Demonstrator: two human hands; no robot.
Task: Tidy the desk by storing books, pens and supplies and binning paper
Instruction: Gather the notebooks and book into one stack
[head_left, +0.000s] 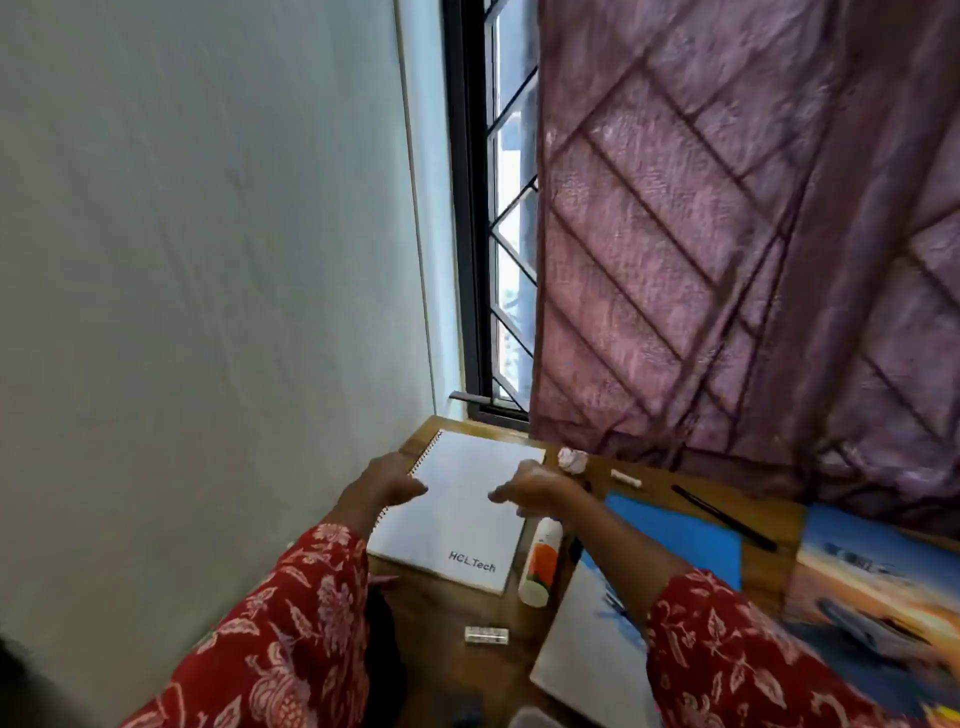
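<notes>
"HCLTech" is printed in dark letters on the white spiral notebook (457, 512) cover, near its lower corner

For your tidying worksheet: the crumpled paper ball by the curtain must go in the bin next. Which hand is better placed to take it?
The right hand, probably: it hovers beside the crumpled paper ball, while the left hand sits across the spiral notebook.

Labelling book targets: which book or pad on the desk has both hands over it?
The white spiral-bound notebook printed "HCLTech", at the desk's left end by the wall. The blue book and the sunset-cover book lie further right.
</notes>
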